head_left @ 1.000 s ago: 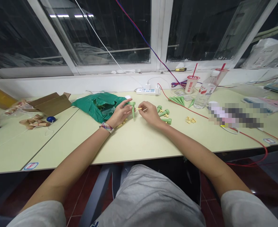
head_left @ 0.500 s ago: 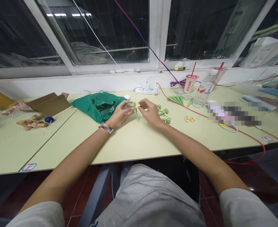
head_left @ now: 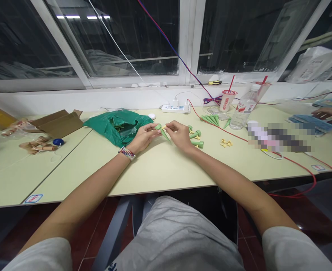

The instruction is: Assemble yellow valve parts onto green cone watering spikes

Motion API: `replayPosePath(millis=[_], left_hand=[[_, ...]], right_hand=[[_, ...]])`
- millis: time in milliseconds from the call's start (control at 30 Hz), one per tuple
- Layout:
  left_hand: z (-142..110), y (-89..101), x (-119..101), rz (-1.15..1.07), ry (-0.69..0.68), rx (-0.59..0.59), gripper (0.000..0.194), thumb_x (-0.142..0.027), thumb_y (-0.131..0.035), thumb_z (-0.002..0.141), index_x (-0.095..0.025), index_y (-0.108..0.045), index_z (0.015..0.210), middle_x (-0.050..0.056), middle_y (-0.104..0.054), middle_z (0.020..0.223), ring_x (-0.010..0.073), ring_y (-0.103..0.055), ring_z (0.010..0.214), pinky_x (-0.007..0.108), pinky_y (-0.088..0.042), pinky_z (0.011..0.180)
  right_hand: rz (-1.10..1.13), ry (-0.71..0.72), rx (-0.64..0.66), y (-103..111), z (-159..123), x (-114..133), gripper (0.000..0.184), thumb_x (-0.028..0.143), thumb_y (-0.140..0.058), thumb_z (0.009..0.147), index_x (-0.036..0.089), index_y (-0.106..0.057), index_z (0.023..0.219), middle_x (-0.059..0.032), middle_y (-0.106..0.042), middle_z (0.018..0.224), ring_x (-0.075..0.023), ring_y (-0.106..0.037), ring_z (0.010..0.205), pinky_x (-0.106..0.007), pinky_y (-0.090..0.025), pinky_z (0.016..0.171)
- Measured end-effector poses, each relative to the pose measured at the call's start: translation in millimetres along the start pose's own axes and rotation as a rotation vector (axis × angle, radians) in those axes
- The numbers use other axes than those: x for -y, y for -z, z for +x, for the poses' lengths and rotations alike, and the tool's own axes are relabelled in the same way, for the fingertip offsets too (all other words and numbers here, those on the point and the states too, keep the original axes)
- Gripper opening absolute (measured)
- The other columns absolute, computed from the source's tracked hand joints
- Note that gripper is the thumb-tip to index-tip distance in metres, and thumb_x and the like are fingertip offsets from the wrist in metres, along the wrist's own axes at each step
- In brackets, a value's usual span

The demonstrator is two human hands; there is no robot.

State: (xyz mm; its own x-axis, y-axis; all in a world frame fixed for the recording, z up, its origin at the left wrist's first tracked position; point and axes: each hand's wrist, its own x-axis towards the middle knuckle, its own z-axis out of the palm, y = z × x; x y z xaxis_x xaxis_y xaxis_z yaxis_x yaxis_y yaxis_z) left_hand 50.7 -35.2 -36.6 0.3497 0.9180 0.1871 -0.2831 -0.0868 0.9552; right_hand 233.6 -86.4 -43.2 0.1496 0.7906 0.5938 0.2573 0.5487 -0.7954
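Observation:
Over the table, my left hand [head_left: 142,140] pinches the wide head of a green plastic spike [head_left: 166,135], whose pointed end slants down to the right. The fingertips of my right hand [head_left: 180,136] are closed on a small yellow valve piece [head_left: 163,128] at the spike's upper part; whether it is seated there I cannot tell. Just beyond my right hand lie several green spikes fitted with yellow pieces [head_left: 195,134]. Farther back is a fan of plain green cones [head_left: 211,120]. Loose yellow valve pieces [head_left: 226,143] form a small pile to the right.
An open green plastic bag [head_left: 106,127] sits behind my left hand. Wooden toys with a blue ball [head_left: 58,142] and a cardboard box [head_left: 58,123] are at left. A water bottle [head_left: 242,109], a cup [head_left: 227,100] and a red cable [head_left: 239,136] occupy the right. Another person's hand [head_left: 331,113] reaches in.
The spike in my hands has tilted, its tip swinging to the right. My right fingers have drawn closer to its head. At far right, another person's hand has moved further into view.

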Motion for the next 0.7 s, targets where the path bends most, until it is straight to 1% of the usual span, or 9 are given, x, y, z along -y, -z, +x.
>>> replayPosePath(millis=[67, 200, 367, 500, 633, 700], left_hand=[[-1.1, -0.8, 0.0, -0.004, -0.002, -0.014, 0.042, -0.022, -0.102, 0.057, -0.015, -0.080, 0.092, 0.005, -0.077, 0.091, 0.0195, -0.074, 0.087, 0.039, -0.065, 0.092], [-4.1, -2.9, 2.0, -0.012, 0.008, -0.012, 0.043, -0.026, -0.103, 0.058, -0.015, -0.078, 0.092, 0.004, -0.076, 0.086, 0.0186, -0.074, 0.085, 0.038, -0.065, 0.093], [-8.1, -9.8, 7.1, -0.052, -0.015, -0.034, 0.046, -0.026, -0.104, 0.058, -0.017, -0.070, 0.088, 0.001, -0.076, 0.081, 0.0169, -0.075, 0.082, 0.036, -0.065, 0.091], [-11.2, -16.2, 7.7, -0.062, -0.016, -0.065, 0.051, -0.028, -0.104, 0.056, -0.018, -0.068, 0.090, 0.003, -0.079, 0.084, 0.0175, -0.076, 0.083, 0.038, -0.064, 0.093], [-13.4, -19.4, 7.8, -0.052, -0.035, -0.075, 0.052, -0.028, -0.104, 0.056, -0.018, -0.068, 0.093, 0.002, -0.077, 0.080, 0.0174, -0.076, 0.081, 0.040, -0.063, 0.096], [-13.7, -20.1, 8.9, -0.050, -0.048, -0.080, 0.051, -0.029, -0.103, 0.057, -0.019, -0.068, 0.093, 0.002, -0.077, 0.081, 0.0179, -0.076, 0.082, 0.043, -0.063, 0.098]], right_hand=[[0.010, 0.010, -0.010, -0.2, -0.5, -2.1, 0.013, 0.034, -0.069, 0.088, 0.022, -0.073, 0.089, -0.0013, -0.079, 0.088, -0.0185, -0.073, 0.081, -0.033, -0.059, 0.083], [0.047, 0.035, -0.034, -1.4, -1.3, -7.8, 0.016, 0.035, -0.070, 0.087, 0.021, -0.077, 0.091, -0.0029, -0.080, 0.090, -0.0192, -0.074, 0.081, -0.034, -0.060, 0.083], [0.048, -0.007, -0.049, -2.2, -0.8, -14.3, 0.017, 0.035, -0.070, 0.087, 0.021, -0.079, 0.093, -0.0034, -0.082, 0.094, -0.0198, -0.075, 0.084, -0.035, -0.061, 0.087], [0.050, -0.055, -0.039, -1.3, -0.7, -15.4, 0.017, 0.035, -0.070, 0.087, 0.021, -0.079, 0.094, -0.0029, -0.082, 0.095, -0.0200, -0.075, 0.087, -0.035, -0.061, 0.088], [0.066, -0.035, -0.028, -0.5, -1.3, -14.0, 0.018, 0.035, -0.070, 0.086, 0.021, -0.078, 0.092, -0.0033, -0.081, 0.091, -0.0202, -0.075, 0.085, -0.035, -0.061, 0.087], [0.057, -0.035, -0.024, 0.2, -1.1, -12.6, 0.017, 0.035, -0.070, 0.086, 0.021, -0.078, 0.091, -0.0030, -0.081, 0.091, -0.0201, -0.075, 0.084, -0.035, -0.061, 0.086]])
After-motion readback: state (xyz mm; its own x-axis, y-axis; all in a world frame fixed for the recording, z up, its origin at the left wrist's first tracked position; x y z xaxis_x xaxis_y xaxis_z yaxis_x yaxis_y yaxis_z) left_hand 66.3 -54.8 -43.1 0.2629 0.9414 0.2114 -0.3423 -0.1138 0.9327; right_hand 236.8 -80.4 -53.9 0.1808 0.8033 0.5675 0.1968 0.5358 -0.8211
